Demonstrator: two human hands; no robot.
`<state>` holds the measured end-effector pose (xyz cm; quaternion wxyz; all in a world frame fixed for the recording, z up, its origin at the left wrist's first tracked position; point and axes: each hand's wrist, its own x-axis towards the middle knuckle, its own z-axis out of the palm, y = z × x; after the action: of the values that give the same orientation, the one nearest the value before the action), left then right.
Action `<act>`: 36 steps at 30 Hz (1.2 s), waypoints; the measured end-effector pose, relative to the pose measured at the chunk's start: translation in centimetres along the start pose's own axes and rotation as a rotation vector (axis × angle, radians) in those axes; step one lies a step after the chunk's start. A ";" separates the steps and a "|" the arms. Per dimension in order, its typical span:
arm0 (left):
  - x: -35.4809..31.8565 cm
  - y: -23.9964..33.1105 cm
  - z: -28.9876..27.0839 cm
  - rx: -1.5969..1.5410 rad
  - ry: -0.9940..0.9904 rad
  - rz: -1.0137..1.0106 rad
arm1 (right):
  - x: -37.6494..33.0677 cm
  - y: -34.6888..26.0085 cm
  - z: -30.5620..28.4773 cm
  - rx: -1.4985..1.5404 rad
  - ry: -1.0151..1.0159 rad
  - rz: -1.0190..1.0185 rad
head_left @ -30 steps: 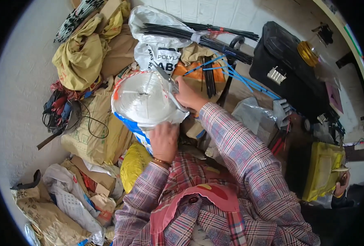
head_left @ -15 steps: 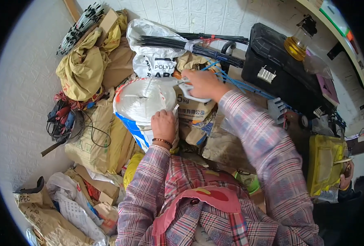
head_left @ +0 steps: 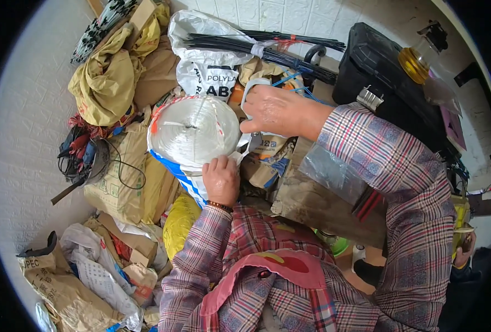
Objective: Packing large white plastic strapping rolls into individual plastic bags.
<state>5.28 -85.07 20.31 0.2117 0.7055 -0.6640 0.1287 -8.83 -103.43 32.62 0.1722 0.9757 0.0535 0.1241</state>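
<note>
White twine spool gripped by left hand; right hand clutches its white strip.

The right hand has drawn away from the big white roll of plastic twine, pulling a flat white strand out rightward; earlier it pressed on the roll's right edge.

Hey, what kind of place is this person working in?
Probably a cluttered storeroom or workshop corner: a heap of filled sacks and crumpled bags against a white wall, a bundle of black cable ties, and a black tool case. The left hand steadies a big spool of white twine.
</note>
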 end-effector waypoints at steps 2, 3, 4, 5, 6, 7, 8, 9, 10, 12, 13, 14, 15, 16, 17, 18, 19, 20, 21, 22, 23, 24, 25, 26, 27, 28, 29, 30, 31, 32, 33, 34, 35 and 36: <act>0.3 -0.3 -0.1 0.001 -0.010 0.002 | 0.7 0.0 0.1 -0.020 -0.006 -0.027; 0.4 -0.4 -0.1 0.001 -0.014 0.003 | 1.0 0.0 0.0 -0.036 -0.028 -0.033; 0.3 -0.5 -0.1 0.002 -0.012 -0.004 | 1.3 0.0 0.0 -0.054 -0.050 -0.039; 0.1 -0.5 -0.1 -0.011 -0.004 -0.002 | 1.6 0.1 0.0 -0.071 -0.072 -0.045; -0.1 -0.4 -0.1 -0.028 0.003 0.002 | 1.8 0.2 -0.1 -0.071 -0.075 -0.050; -0.1 -0.3 -0.1 -0.045 0.009 0.005 | 1.9 0.3 -0.1 -0.087 -0.086 -0.067; -0.1 -0.3 -0.1 -0.048 0.011 -0.001 | 2.1 0.4 -0.1 -0.103 -0.098 -0.083; 0.0 -0.3 -0.1 -0.065 0.024 -0.006 | 2.3 0.5 -0.1 -0.119 -0.109 -0.100; 0.2 -0.3 -0.1 -0.082 0.038 -0.010 | 2.5 0.5 0.0 -0.117 -0.112 -0.106; 0.2 -0.4 -0.2 -0.099 0.040 -0.025 | 3.5 0.0 0.3 -0.122 -0.082 -0.172; 0.3 -0.5 -0.3 -0.098 0.024 -0.030 | 4.0 -0.2 0.6 -0.124 -0.065 -0.205; 0.3 -0.6 -0.3 -0.097 0.008 -0.036 | 4.7 -0.5 0.9 -0.115 -0.064 -0.211; 0.1 -0.7 -0.4 -0.094 -0.008 -0.042 | 5.5 -0.7 1.3 -0.120 -0.081 -0.253; 0.3 -0.7 -0.3 -0.099 -0.006 -0.039 | 6.0 -0.6 1.3 -0.138 -0.106 -0.285; 0.3 -0.7 -0.2 -0.111 -0.003 -0.042 | 6.5 -0.6 1.3 -0.155 -0.129 -0.317; 0.4 -0.7 -0.1 -0.123 0.000 -0.044 | 6.9 -0.7 1.2 -0.159 -0.133 -0.316; 0.5 -0.7 -0.1 -0.135 0.004 -0.046 | 7.2 -1.0 1.1 -0.208 -0.204 -0.344; 0.6 -0.7 -0.2 -0.140 0.009 -0.040 | 7.4 -1.2 0.8 -0.259 -0.277 -0.371; 0.6 -0.6 -0.3 -0.156 0.010 -0.032 | 7.4 -1.4 0.7 -0.308 -0.349 -0.397; 0.6 -0.4 -0.4 -0.173 0.013 -0.022 | 6.8 -1.4 0.9 -0.314 -0.356 -0.392; 0.1 -0.7 -0.6 -0.180 0.006 -0.028 | 6.5 -1.9 1.8 -0.165 -0.331 -0.395; -0.4 -1.0 -0.9 -0.176 0.002 -0.034 | 5.9 -2.3 2.6 -0.017 -0.308 -0.394; -0.8 -1.6 -1.2 -0.173 -0.014 -0.007 | 5.0 -2.7 3.3 0.131 -0.286 -0.390; -1.2 -2.0 -1.5 -0.177 -0.016 0.015 | 4.5 -3.6 2.8 0.171 -0.275 -0.391; -1.6 -2.4 -1.7 -0.180 -0.019 0.039 | 3.7 -4.7 2.2 0.210 -0.264 -0.391; -1.8 -2.6 -2.0 -0.184 -0.005 0.040 | 2.5 -5.4 1.5 0.197 -0.271 -0.394; -1.6 -3.0 -1.9 -0.157 -0.002 0.077 | 1.6 -5.4 1.0 0.171 -0.310 -0.304; -1.3 -3.3 -1.9 -0.130 -0.001 0.115 | 0.9 -4.9 0.8 0.145 -0.346 -0.214; -1.1 -3.4 -2.0 -0.109 -0.009 0.157 | 0.7 -4.4 -0.2 0.137 -0.348 -0.208; -0.8 -3.3 -2.1 -0.110 -0.004 0.165 | 0.4 -3.7 -1.3 0.148 -0.447 -0.108; -0.6 -3.3 -2.2 -0.105 0.004 0.165 | 0.4 -3.2 -2.5 0.163 -0.542 -0.005; -0.5 -3.2 -2.4 -0.099 0.011 0.164 | 0.2 -3.0 -3.2 0.179 -0.636 0.100; -0.4 -3.2 -2.5 -0.094 0.018 0.163 | -0.1 -3.0 -3.3 0.179 -0.633 0.108; 0.0 -3.1 -2.4 -0.098 0.022 0.177 | -0.6 -2.8 -3.3 0.136 -0.509 0.118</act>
<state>8.61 -83.83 22.03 0.2409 0.6312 -0.7270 0.1221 -10.43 -99.78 34.55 0.1067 0.9863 -0.0404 -0.1191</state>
